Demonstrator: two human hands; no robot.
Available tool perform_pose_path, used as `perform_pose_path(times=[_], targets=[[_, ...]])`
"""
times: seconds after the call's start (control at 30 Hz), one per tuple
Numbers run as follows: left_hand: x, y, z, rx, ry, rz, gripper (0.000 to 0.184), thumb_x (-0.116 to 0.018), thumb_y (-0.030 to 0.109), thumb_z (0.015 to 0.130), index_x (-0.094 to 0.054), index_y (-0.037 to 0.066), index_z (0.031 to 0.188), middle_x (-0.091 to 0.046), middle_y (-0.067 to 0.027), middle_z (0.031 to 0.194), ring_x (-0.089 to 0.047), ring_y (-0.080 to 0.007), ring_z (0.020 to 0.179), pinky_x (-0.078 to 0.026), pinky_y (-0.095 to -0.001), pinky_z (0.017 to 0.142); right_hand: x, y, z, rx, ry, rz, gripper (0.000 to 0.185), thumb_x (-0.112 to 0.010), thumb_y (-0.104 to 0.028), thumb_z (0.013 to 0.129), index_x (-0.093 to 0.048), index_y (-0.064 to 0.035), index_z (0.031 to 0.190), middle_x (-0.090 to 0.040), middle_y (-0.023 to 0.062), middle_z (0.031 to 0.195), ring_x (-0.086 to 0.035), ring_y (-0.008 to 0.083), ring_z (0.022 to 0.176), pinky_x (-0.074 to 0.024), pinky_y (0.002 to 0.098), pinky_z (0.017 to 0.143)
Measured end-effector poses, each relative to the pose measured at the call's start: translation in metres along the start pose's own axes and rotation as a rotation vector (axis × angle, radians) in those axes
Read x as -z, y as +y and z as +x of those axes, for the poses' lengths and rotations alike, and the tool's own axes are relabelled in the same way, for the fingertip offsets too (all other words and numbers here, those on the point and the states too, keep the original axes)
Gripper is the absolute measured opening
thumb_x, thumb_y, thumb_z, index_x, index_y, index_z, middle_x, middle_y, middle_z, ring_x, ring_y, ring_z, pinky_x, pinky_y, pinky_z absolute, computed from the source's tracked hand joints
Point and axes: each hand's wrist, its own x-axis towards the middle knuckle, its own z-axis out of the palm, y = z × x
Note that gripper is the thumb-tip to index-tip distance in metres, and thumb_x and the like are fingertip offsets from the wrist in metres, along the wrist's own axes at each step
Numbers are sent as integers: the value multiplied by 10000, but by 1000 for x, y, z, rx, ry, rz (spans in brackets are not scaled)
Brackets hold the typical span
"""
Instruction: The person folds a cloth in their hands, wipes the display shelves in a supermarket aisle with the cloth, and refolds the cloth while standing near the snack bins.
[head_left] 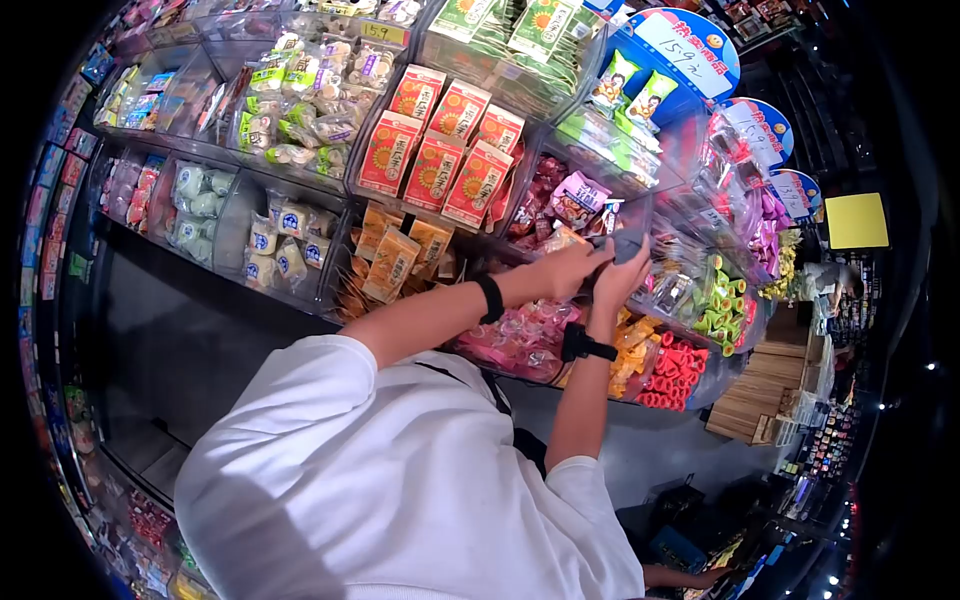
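My left hand [568, 268] and my right hand [621, 277] meet over the candy bins, both closed around a small dark grey object [627, 244]. Its kind is hard to make out, since my fingers hide part of it. Close by my left fingers lies an orange-and-white packet [563, 238]. Just beyond the hands are a pink-purple snack bag [579, 198] and dark red wrapped sweets [545, 185]. Pink wrapped candies [515, 338] fill the bin below my left forearm. Each wrist wears a black band.
Red sunflower-seed boxes [435, 172] stand left of the hands, above orange packets [390, 265]. Red candies [677, 372] and green-capped ones [722, 310] sit to the right. Blue price signs [690, 50] rise at the back. Another person's arm [685, 577] shows at lower right.
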Motion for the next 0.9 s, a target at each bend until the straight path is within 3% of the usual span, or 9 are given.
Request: perform_pose_path(times=[0.23,0.37,0.4,0.43,0.5,0.6,0.67,0.77,0.9], targets=[[-103,-3,67,87,-102,112,498,-603,-10,679,-422,-115,1131,-518,-268,1041,-518,-469,958,-427,-507,820,22,116,24,-105,-203,-37,794,-764,-232,795,-353,-29,1443,-433,254,1396,-426,397,1298,-330,441,1084],[-117,-10,89,202,-91,284,733,-661,100,736,-301,-141,1328,-358,-371,1353,-429,-508,1181,-405,-502,1000,-3,139,71,24,-409,20,536,-521,-86,936,-367,-80,1450,-470,249,1311,-464,374,1242,-370,426,1044],[-114,-7,95,228,-43,268,757,-660,112,740,-281,-145,1343,-352,-372,1362,-436,-512,1169,-403,-512,999,-17,151,86,53,-402,65,487,-487,-183,972,-382,-74,1435,-466,234,1313,-483,358,1218,-378,424,1030],[-114,-10,105,245,12,255,781,-660,124,744,-261,-149,1358,-346,-374,1370,-443,-516,1157,-400,-521,997,-13,113,106,-522,-418,482,493,-447,-320,993,-410,-75,1419,-458,233,1318,-478,340,1221,-379,411,1026],[-125,-36,124,162,126,350,884,-640,111,754,-125,-152,1424,-371,-434,1305,-474,-535,1118,-425,-529,959,-25,118,129,-413,-494,389,545,-438,-390,988,-417,-50,1413,-422,255,1371,-451,357,1260,-365,420,1035],[-92,-10,136,337,117,143,872,-616,57,762,-104,-176,1429,-462,-422,1202,-556,-529,982,-481,-500,875,-47,127,160,-321,-536,243,599,-424,-434,987,-410,-27,1425,-349,293,1453,-403,384,1324,-331,443,1060],[-90,-18,141,340,107,135,878,-617,47,762,-97,-174,1434,-464,-417,1197,-554,-524,996,-480,-499,876,-59,125,169,-302,-526,171,514,-409,-375,1002,-443,-78,1421,-381,306,1399,-432,408,1284,-346,452,1049],[-86,-11,130,347,114,115,876,-617,24,752,-125,-130,1460,-490,-384,1180,-547,-512,1048,-477,-484,890,-60,147,151,115,-435,-64,492,-541,-134,933,-474,-110,1420,-437,338,1294,-515,482,1149,-421,462,980],[-110,-18,108,206,245,173,849,-660,41,728,-199,-125,1421,-494,-394,1197,-562,-494,1048,-490,-496,847,-36,145,111,180,-373,-133,539,-587,-84,892,-479,-105,1419,-470,369,1250,-513,511,1151,-431,482,972]])
